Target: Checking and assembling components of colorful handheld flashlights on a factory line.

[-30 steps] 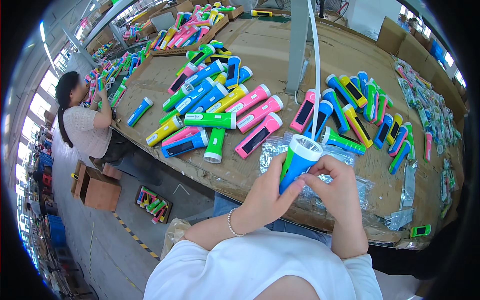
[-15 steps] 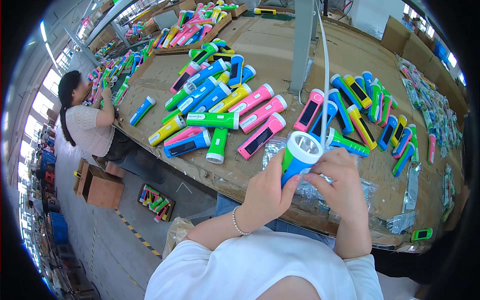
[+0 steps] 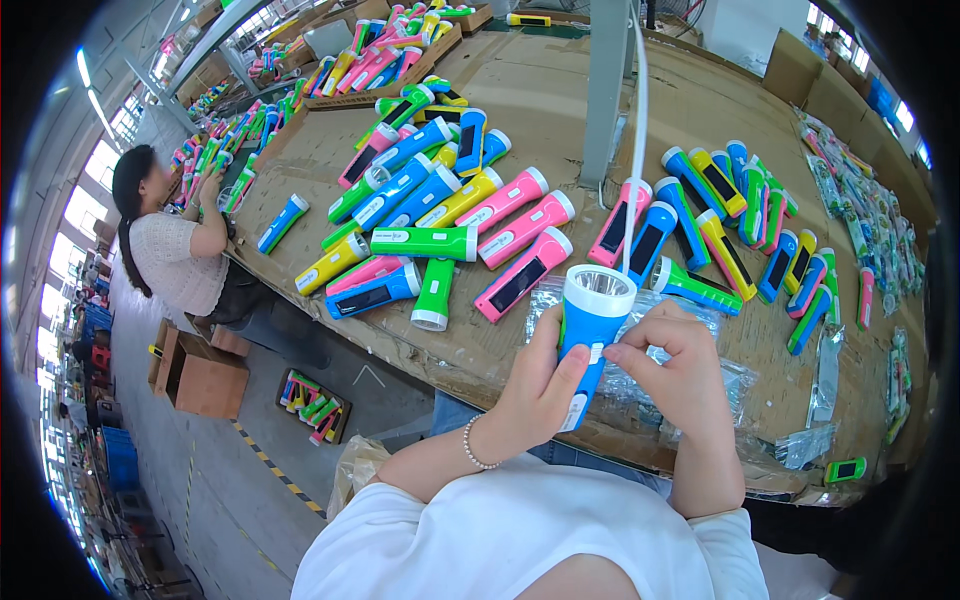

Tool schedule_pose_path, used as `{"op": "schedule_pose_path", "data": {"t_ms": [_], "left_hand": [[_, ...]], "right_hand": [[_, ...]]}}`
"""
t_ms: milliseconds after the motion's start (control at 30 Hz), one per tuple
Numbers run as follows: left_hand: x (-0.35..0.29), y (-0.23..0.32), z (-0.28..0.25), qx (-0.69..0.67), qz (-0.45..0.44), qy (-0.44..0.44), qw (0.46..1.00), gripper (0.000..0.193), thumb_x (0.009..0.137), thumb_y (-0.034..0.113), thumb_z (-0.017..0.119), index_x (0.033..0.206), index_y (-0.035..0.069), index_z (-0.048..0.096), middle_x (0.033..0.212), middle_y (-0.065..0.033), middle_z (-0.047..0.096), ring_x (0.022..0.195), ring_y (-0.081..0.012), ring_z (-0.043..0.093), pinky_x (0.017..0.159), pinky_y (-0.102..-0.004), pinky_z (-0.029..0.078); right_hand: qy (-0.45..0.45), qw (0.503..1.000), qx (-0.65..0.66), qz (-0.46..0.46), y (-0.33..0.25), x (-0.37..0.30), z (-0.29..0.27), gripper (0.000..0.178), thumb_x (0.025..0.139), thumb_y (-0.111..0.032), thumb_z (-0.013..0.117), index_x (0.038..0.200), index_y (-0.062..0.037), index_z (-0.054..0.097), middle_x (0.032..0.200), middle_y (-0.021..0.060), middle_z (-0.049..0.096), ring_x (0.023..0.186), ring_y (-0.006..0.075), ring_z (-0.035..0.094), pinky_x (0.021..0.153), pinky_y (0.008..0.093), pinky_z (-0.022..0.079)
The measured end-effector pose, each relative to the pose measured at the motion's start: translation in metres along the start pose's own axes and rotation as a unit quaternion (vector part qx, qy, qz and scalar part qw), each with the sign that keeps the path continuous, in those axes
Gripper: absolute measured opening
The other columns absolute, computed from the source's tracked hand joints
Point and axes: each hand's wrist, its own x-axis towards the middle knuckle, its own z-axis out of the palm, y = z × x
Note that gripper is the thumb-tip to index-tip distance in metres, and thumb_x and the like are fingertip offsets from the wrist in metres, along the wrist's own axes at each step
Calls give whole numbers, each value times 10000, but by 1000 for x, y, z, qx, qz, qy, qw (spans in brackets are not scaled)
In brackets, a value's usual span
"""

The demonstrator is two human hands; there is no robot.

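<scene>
My left hand [image 3: 540, 385] is wrapped round a blue flashlight [image 3: 594, 330] with a white rim and a clear lens. The flashlight stands nearly upright, lens up, with its white switch facing me. My right hand [image 3: 680, 365] has its fingers curled, and thumb and forefinger pinch together at the right side of the flashlight by the switch. Anything between those fingertips is too small to make out. A white cable [image 3: 641, 120] hangs down behind the flashlight's head, which hides its lower end. Crinkled clear plastic wrap [image 3: 735, 385] lies under my hands.
Several coloured flashlights [image 3: 425, 242] lie left on the cardboard-covered table [image 3: 520, 90], more [image 3: 720, 190] to the right. Bagged flashlights [image 3: 870, 215] pile at far right. A grey post [image 3: 602, 110] stands mid-table. A person [image 3: 175, 235] works at left, near a carton [image 3: 205, 375] on the floor.
The flashlight has tipped more upright, its lens turning away from me and its switch side coming into view. My right thumb has come against it by the switch. The cable has swung slightly left.
</scene>
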Motion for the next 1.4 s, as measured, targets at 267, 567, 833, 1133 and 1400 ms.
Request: {"op": "schedule_pose_path", "data": {"t_ms": [267, 567, 833, 1133, 1400], "left_hand": [[15, -13, 9, 225, 198, 174, 938, 480, 792, 185, 762, 1171, -11, 542, 885, -130, 686, 713, -254, 683, 625, -330, 527], [56, -5, 11, 222, -70, -44, 971, 468, 904, 118, 615, 1319, -30, 458, 1211, -200, 605, 1119, -350, 613, 946, -398, 498], [143, -48, 2, 371, 219, 31, 902, 559, 883, 140, 621, 1399, 28, 436, 1338, -246, 500, 1273, -362, 482, 1070, -422, 388], [82, -73, -79, 574, -106, 16, 812, 612, 869, 313, 695, 1344, 12, 455, 1154, -222, 605, 1000, -394, 631, 809, -455, 531], [6, -37, -155, 44, 38, 336, 940, 290, 1005, 200, 496, 1249, 45, 478, 969, -56, 604, 695, -132, 605, 569, -254, 498]], "right_hand": [[37, 998, -22, -52, 17, 0, 9, 60, 756, -68, 724, 809, -41, 719, 716, 91, 664, 750, 261, 601, 693, 384, 451], [267, 955, -108, -74, 61, 7, -32, 183, 786, 1, 703, 961, -37, 739, 754, 73, 688, 806, 215, 582, 754, 329, 463], [248, 967, -51, -7, 54, -7, -49, 245, 798, -33, 723, 1041, -58, 739, 860, 67, 712, 828, 196, 550, 820, 307, 433], [68, 890, -418, -171, 22, 12, -13, 147, 749, -107, 679, 888, -123, 725, 956, 19, 702, 1051, 288, 557, 898, 467, 386], [-239, 659, -509, -500, -32, 15, 82, 190, 675, -204, 639, 760, -75, 751, 871, 90, 662, 962, 273, 557, 864, 386, 402]]}}
